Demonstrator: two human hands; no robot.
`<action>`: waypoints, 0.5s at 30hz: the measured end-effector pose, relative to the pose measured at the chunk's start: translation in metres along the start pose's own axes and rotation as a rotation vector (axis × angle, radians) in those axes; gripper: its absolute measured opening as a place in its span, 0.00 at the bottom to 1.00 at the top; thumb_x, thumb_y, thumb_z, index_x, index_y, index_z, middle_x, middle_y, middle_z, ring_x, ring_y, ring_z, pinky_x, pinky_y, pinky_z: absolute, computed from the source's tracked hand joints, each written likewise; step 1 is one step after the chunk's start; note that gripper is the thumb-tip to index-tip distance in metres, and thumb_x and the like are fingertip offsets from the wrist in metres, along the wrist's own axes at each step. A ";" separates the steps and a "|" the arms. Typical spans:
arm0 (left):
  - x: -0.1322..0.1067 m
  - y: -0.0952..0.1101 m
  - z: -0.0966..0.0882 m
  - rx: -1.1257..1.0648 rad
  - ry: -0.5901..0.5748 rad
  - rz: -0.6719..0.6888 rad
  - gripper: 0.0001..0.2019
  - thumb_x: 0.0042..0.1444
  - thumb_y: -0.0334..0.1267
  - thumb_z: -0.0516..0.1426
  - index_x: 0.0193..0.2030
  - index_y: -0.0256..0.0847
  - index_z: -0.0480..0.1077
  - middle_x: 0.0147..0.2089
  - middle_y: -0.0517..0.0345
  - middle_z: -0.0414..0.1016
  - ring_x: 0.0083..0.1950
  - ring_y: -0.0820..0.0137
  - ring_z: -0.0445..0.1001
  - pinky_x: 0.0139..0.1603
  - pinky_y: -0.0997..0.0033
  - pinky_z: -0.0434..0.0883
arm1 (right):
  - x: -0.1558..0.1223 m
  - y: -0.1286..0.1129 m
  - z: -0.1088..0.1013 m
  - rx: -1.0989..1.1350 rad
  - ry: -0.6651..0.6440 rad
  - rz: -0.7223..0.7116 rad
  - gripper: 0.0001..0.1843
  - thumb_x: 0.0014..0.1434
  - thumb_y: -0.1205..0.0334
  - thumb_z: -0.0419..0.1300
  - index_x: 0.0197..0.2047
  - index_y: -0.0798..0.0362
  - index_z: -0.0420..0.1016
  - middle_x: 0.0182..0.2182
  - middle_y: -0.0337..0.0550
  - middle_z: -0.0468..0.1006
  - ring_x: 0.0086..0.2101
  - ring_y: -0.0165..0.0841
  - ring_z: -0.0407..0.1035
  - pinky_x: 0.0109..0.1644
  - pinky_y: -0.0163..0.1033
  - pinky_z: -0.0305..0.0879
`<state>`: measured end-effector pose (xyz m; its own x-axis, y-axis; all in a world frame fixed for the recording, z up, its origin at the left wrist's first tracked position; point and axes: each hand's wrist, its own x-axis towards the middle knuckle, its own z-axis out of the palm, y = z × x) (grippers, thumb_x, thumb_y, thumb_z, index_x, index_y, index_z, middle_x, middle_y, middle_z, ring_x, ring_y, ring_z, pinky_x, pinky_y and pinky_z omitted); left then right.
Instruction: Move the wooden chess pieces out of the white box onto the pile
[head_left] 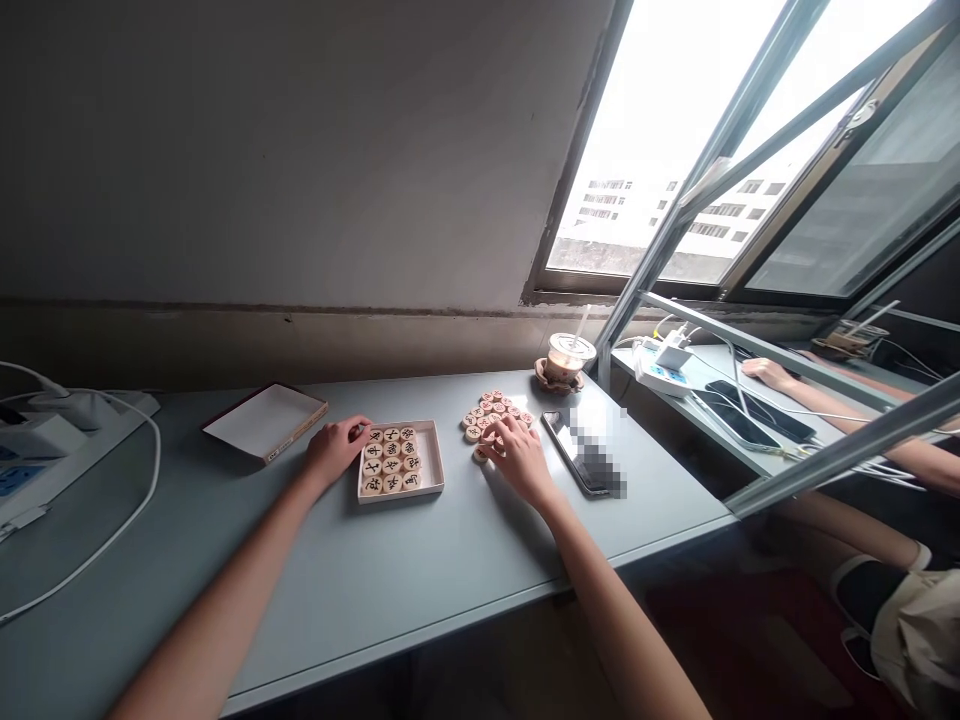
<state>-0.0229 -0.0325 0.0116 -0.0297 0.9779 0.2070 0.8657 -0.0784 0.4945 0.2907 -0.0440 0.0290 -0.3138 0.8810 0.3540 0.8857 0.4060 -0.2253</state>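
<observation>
Nearest to me, both forearms reach out over the grey table (390, 570). My left hand (335, 450) lies loosely curled, fingertips touching the left rim of a shallow white box (435, 462) and closing on nothing. The box sits at the middle of the table, and its left part is filled with round wooden chess pieces (391, 462) laid flat in rows. Just right of it, my right hand (517, 455) rests with fingers spread over the near edge of a loose cluster of pieces (491, 408). I cannot tell whether it pinches one. A dark phone (574, 450) lies just right of that hand. Further left, the box lid (266, 420) lies apart, with a white cable (112, 535) and power strip (45, 440) at the left edge. Beyond the cluster, a lidded cup (570, 355) with a straw stands by the window (675, 140). Far right, another person's hand (765, 372) rests on a second table (720, 425).
</observation>
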 end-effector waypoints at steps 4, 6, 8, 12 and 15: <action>0.000 0.000 0.000 0.006 -0.013 -0.009 0.18 0.56 0.48 0.47 0.40 0.43 0.73 0.30 0.54 0.76 0.33 0.64 0.73 0.29 0.72 0.58 | 0.003 0.000 0.000 -0.035 -0.029 -0.083 0.06 0.61 0.58 0.57 0.41 0.48 0.71 0.45 0.46 0.71 0.46 0.41 0.63 0.49 0.45 0.56; 0.001 0.000 0.000 0.007 -0.012 -0.013 0.18 0.56 0.48 0.47 0.40 0.42 0.73 0.32 0.54 0.77 0.35 0.63 0.73 0.30 0.72 0.59 | 0.006 0.007 0.000 -0.089 -0.010 -0.043 0.07 0.61 0.60 0.56 0.43 0.49 0.71 0.48 0.49 0.70 0.49 0.44 0.62 0.50 0.47 0.55; 0.001 0.000 0.001 0.008 -0.010 -0.016 0.18 0.56 0.48 0.47 0.40 0.43 0.73 0.33 0.53 0.78 0.35 0.63 0.74 0.30 0.72 0.58 | 0.009 0.015 0.000 -0.109 0.007 0.021 0.08 0.60 0.60 0.57 0.44 0.49 0.71 0.49 0.50 0.69 0.49 0.46 0.61 0.50 0.49 0.56; 0.002 -0.001 0.002 -0.004 -0.011 -0.004 0.17 0.56 0.47 0.47 0.40 0.43 0.73 0.32 0.54 0.77 0.34 0.64 0.73 0.29 0.72 0.58 | 0.014 0.013 -0.001 0.028 0.006 -0.054 0.11 0.62 0.58 0.55 0.47 0.47 0.70 0.50 0.47 0.69 0.50 0.44 0.61 0.52 0.50 0.57; 0.003 -0.002 0.003 -0.017 -0.010 0.017 0.17 0.56 0.47 0.47 0.40 0.43 0.73 0.32 0.54 0.78 0.34 0.64 0.73 0.31 0.72 0.60 | 0.019 -0.011 -0.003 0.115 -0.042 -0.241 0.12 0.63 0.60 0.54 0.50 0.45 0.70 0.51 0.44 0.70 0.51 0.40 0.61 0.54 0.47 0.55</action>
<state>-0.0228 -0.0289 0.0086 -0.0097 0.9783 0.2068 0.8574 -0.0983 0.5052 0.2763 -0.0324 0.0412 -0.5267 0.7641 0.3724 0.7398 0.6278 -0.2420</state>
